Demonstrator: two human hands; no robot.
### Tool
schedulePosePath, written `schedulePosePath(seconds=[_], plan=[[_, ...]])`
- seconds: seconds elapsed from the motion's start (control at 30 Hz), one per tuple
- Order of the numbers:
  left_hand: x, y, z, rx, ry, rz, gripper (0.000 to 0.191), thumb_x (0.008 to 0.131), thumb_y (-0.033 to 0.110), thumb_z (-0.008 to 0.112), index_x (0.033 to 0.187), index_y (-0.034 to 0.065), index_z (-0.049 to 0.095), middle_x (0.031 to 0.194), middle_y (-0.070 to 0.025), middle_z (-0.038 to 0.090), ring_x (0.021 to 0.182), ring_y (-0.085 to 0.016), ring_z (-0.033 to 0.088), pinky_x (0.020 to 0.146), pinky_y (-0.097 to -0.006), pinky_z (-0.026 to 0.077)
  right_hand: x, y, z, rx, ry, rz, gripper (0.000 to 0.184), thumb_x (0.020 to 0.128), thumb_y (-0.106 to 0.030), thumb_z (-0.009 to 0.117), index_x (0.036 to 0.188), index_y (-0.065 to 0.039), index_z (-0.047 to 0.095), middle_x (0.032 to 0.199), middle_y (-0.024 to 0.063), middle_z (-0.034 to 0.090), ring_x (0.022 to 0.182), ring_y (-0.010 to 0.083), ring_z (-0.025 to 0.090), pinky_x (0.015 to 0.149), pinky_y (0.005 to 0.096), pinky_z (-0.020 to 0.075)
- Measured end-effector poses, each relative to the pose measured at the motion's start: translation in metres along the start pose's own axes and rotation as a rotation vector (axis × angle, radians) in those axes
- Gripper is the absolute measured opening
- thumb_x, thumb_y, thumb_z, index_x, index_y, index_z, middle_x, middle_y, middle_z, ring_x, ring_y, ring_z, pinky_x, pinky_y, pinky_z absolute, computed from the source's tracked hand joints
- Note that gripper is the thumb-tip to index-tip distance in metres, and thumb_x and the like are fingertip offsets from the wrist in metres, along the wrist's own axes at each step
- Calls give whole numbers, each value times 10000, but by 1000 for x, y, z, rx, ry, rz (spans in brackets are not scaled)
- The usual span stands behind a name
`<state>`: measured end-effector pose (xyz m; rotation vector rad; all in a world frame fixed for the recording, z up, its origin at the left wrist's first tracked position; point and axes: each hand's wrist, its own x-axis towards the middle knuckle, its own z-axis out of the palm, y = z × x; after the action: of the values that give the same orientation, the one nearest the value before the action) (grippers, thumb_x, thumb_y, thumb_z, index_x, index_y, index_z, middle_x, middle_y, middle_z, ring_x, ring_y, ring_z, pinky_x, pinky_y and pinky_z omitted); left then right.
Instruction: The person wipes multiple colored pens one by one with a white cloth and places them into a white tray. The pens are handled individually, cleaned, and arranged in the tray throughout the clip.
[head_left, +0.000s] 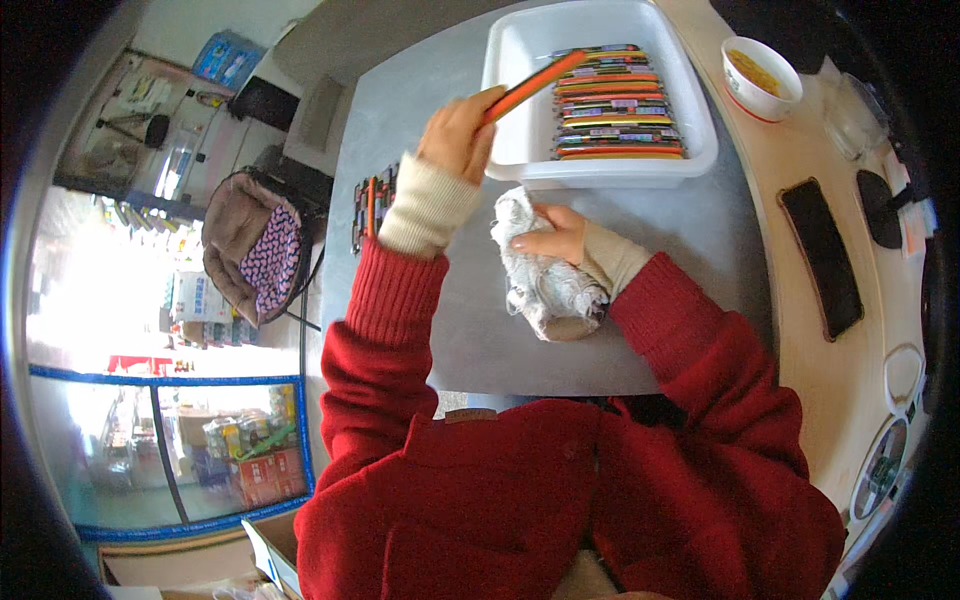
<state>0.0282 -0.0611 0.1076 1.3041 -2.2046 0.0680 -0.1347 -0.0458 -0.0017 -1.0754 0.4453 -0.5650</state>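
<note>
My left hand (456, 133) grips a long, slim orange-and-black strip (529, 90) by one end. The strip slants up to the right, its far tip above the inside of a white plastic tub (517, 97). A row of similar slim strips (619, 109) in several colours lies crosswise in the tub. My right hand (559, 234) clasps a frayed, crumpled whitish cloth (544, 285) over the grey tabletop, just in front of the tub. Partly behind my left sleeve, another group of slim strips (367, 206) rests at the table's left edge.
On the wooden counter to the right are a white bowl (780, 94) with yellowish food and a dark phone-like slab (823, 259). A cushioned pet-bed-like seat (251, 247) stands left of the grey table (480, 352). A blue-framed glass case (172, 450) is at lower left.
</note>
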Motion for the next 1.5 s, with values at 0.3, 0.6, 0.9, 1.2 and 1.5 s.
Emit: schedulePosePath(seconds=[0.3,0.6,0.9,1.2,1.5], plan=[[73,-23,111,-106,-582,69,366,866,24,477,1219,96,542,1131,-171,597,1038,-327,570,899,-361,454,-1,-2,-6,-122,39,104,713,751,-288,716,1300,34,396,1099,109,580,967,169,558,831,268,448],[38,-24,43,-96,87,84,265,832,11,533,1077,62,620,1117,-114,611,1051,-257,570,907,-329,439,1,2,-2,-19,-17,32,566,732,-293,732,1170,4,531,1022,85,618,922,168,575,821,280,461],[-115,-73,38,542,-137,-636,393,786,272,615,1122,71,585,1144,-106,570,1083,-296,510,919,-462,393,11,12,-5,-24,-47,15,472,782,-227,694,1151,15,525,989,94,633,858,163,612,770,292,504],[-111,-44,57,473,-5,-652,378,759,221,641,1091,52,576,1165,-100,539,1103,-294,480,944,-435,363,-6,-3,0,99,-82,14,422,789,-184,657,1140,10,527,967,86,633,846,160,616,766,292,507],[-104,-64,84,341,139,-608,410,807,171,579,1171,-2,503,1023,-205,584,918,-367,576,804,-430,463,-1,1,1,65,-61,16,426,796,-189,660,1147,10,523,986,83,631,860,154,612,784,290,497]])
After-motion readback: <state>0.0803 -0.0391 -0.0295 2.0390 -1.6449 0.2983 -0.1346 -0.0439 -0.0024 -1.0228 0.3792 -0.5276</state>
